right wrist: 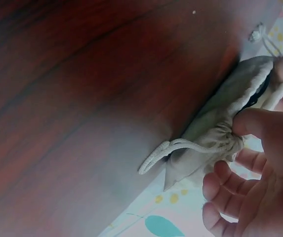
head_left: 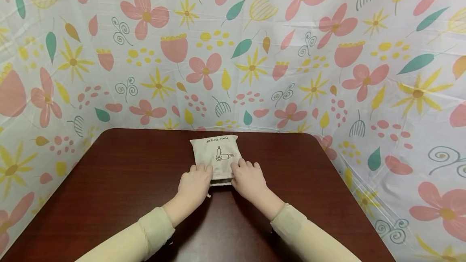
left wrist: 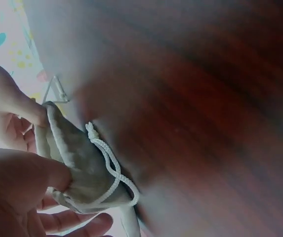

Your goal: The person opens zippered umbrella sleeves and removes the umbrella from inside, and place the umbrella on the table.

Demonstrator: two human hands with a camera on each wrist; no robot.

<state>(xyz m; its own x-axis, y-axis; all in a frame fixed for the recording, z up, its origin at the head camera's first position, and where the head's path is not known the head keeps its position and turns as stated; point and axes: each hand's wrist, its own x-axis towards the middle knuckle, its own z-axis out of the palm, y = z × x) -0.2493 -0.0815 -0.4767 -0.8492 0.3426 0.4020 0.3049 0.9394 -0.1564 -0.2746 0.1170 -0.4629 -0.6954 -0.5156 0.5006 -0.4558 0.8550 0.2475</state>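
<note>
Cream cloth drawstring bag point(head_left: 215, 160), flat and roughly rectangular, printed "Hair Dryer" above a dark line drawing, lies on the dark reddish-brown wood-grain table point(head_left: 127, 173), toward its far edge, with its mouth facing the person. The bare left hand point(head_left: 195, 182) pinches one corner of that mouth, and the bare right hand point(head_left: 249, 178) pinches the opposite corner; the right hand's outer fingers curl loosely off the cloth.

For a good hold, I would judge that both hands should pull evenly outward, thumbs close to the hem, so the opening neither twists nor sags on one side. The cloth bunches under the right thumb, so smoothing it there would probably help. The knotted white braided cord point(left wrist: 92, 132) on the left and the looped white cord end point(right wrist: 164, 147) on the right are best kept clear of the fingers.

Inside the mouth, a black sliver point(right wrist: 254, 101) shows, but what it belongs to is impossible to tell. In the head view, the hands cover both corners and hide the thumbs.
</note>
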